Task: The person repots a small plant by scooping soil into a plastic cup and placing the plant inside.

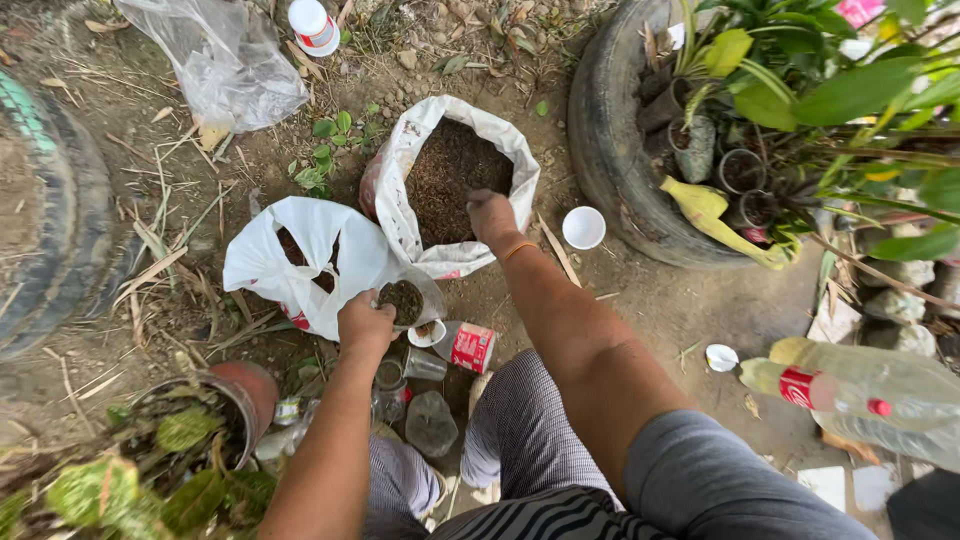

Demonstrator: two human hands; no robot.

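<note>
Currently the right hand (pixel 492 216) is extended forward on a nearly straight arm, its fingers curled downward into the dark brown soil of the open white woven sack (pixel 452 180). The back of this hand faces the camera, so the fingertips are hidden in the soil; whether it has closed on a handful cannot be determined. A thin orange band circles the wrist just behind the hand.

The left hand (pixel 364 324) sits nearer the body, arm bent, fingers wrapped closed around the near rim of a small clear plastic cup filled with soil (pixel 403 301). The cup is held just to the right of the knuckles, upright or slightly tilted; the exact angle is hard to make out.

Directly beyond the left hand lies a crumpled white plastic bag (pixel 300 262), with dark contents visible through its opening. Just below and right of the left hand, a cut clear bottle with a red label (pixel 464 346) lies on its side. A small white round cap (pixel 583 227) rests on the ground to the right of the right hand. Both elbows are cut off by the lower frame edge.
</note>
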